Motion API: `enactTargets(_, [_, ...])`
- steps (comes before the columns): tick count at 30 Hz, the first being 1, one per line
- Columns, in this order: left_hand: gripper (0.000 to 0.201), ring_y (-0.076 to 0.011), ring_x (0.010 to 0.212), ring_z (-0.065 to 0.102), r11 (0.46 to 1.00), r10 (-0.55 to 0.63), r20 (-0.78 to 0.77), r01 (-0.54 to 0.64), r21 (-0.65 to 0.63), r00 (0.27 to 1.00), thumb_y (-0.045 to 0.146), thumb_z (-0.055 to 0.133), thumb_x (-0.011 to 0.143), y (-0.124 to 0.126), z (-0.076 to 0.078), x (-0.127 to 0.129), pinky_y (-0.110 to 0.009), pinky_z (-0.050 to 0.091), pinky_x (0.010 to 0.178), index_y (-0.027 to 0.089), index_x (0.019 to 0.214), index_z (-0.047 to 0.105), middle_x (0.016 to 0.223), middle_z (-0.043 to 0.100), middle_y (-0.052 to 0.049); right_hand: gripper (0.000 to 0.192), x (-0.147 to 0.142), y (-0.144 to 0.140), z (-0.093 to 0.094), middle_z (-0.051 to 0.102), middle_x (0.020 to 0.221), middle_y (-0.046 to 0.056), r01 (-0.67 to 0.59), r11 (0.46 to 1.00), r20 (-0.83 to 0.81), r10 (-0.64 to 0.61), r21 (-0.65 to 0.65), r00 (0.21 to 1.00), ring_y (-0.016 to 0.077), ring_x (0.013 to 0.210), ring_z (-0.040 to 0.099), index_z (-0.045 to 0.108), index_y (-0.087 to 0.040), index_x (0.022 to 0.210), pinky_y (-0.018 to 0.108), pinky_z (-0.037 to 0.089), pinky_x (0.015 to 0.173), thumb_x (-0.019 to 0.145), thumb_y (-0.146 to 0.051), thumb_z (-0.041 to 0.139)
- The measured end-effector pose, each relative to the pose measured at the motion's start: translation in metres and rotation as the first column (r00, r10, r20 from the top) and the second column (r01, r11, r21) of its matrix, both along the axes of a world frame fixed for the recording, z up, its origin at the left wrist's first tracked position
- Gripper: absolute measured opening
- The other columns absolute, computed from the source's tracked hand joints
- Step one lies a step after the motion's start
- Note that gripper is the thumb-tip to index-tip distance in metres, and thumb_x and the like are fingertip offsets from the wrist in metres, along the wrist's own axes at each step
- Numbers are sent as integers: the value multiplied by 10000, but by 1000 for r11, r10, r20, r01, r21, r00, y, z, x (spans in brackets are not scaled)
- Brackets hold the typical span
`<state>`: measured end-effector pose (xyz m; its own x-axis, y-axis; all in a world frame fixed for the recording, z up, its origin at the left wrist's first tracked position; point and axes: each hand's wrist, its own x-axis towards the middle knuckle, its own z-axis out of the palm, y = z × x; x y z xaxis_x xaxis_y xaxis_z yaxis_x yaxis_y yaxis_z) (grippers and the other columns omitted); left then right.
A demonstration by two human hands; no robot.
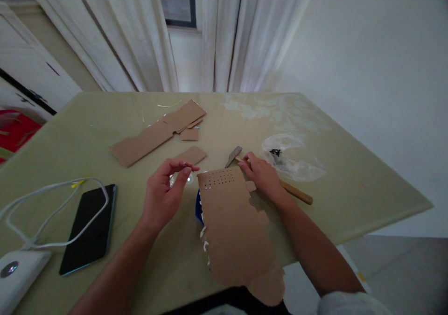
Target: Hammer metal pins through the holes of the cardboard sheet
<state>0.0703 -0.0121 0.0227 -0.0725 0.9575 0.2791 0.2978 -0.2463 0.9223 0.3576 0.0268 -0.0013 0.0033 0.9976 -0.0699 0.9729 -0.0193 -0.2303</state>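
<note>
A pale green table (87,133) with a glossy top fills most of the view, its far edge against white curtains (147,35) and a white wall (367,49).

Near the middle, a large torn sheet of brown cardboard (238,231) with ragged edges runs from the centre of the table over its near edge; rows of small punched holes (220,180) cross its far end. A blue object (198,208) peeks out from under its left side, mostly hidden.

Farther off and to the left lies a long flat strip of brown cardboard (154,135), with two smaller brown cardboard scraps (190,134) beside and just near of it.

At the near left, a black smartphone (91,228) lies face up, a white cable (52,203) looping across it from a white device (17,273) at the table's corner.

To the right, a crumpled clear plastic bag (290,158) holds a few small black pieces (276,153).

A small hammer with a wooden handle and grey metal head (234,156) lies between the bag and the holed sheet, its handle running to the right and nearer.

The right hand (262,177) lies on top of the hammer's handle just behind the head, fingers curled over it; whether it truly grips cannot be told.

The left hand (164,193) is raised just left of the holed cardboard, thumb and fingertips (187,167) pinched together. Anything between them is too small to make out.
</note>
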Motion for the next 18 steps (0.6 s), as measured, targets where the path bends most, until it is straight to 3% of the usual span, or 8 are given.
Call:
enactTargets(2, [196,-235,1003,778,998,-59,71,60,-19,996,413,705,1002,-6,-1,8,-396,578,965,221,1037,697,1012,844,-58,321,0,0,0,819,1073,117,1,1000,-3,-1,-3,1000,311,966,760,658,-234,1270,343,421,727,1122,-465,490])
enactTargets(5, [198,-231,961,754,990,-135,21,135,-41,991,423,707,1007,-11,-3,14,-392,559,912,229,1024,741,1024,850,-58,326,1,0,-2,820,1068,118,2,1000,-1,-2,5,1000,314,972,763,664,-237,1269,342,420,726,1120,-470,492])
enactTargets(10, [162,-195,787,605,992,-116,-173,122,24,978,388,718,989,-12,-2,16,-346,480,747,274,991,833,967,829,-16,330,0,1,-3,821,1073,125,4,1000,-2,-4,21,1000,321,970,764,667,-239,1267,346,418,723,1112,-480,504])
enactTargets(18, [167,-195,768,584,988,-151,-203,156,7,967,399,722,996,-14,-5,16,-346,470,738,297,1012,853,952,829,-6,321,-2,0,0,821,1081,113,7,1000,-9,-7,6,1000,309,959,766,658,-241,1254,340,420,712,1114,-488,509])
